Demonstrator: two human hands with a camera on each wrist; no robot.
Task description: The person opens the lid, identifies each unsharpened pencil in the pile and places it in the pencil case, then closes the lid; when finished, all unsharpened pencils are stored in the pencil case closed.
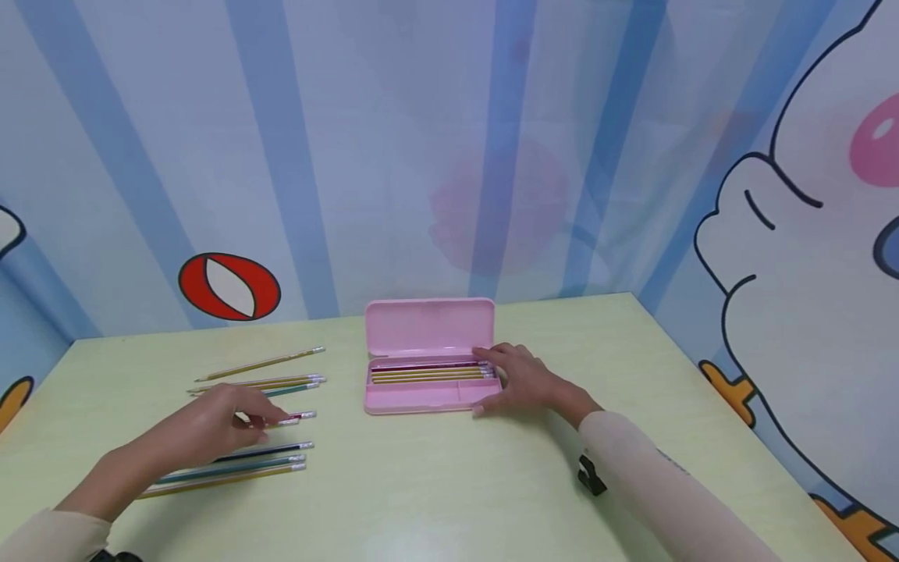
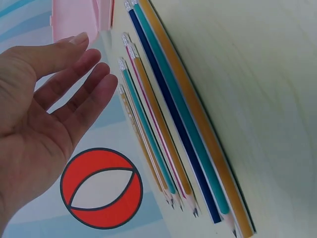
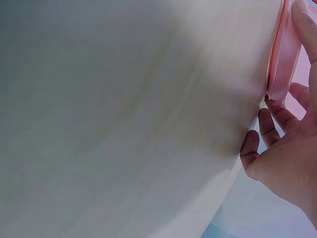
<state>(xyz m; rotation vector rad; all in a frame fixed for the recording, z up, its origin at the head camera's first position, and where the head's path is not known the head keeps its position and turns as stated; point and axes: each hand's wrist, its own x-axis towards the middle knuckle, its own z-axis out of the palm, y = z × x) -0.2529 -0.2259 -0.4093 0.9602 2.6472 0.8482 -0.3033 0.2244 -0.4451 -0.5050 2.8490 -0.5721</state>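
Note:
A pink pencil case (image 1: 414, 398) lies with its lid raised on the table. Several yellow pencils (image 1: 421, 376) and a dark red one fill its back compartment; the front compartments hold nothing visible. My right hand (image 1: 527, 380) grips the case's right end, thumb at the front edge and fingers toward the back. On the left, my left hand (image 1: 204, 429) hovers over a dark red pencil (image 1: 305, 415) and a yellow one beside it. In the left wrist view, its fingers (image 2: 84, 106) are loosely bent and apart from the pencils, holding nothing.
Nearest the front lie a dark blue pencil (image 1: 281, 449), a teal pencil (image 1: 260, 466) and a yellow pencil (image 1: 232, 478). Behind the left hand are more pencils, with one yellow pencil (image 1: 263, 364) farthest back. A patterned curtain (image 1: 393, 156) hangs behind the table (image 1: 435, 499).

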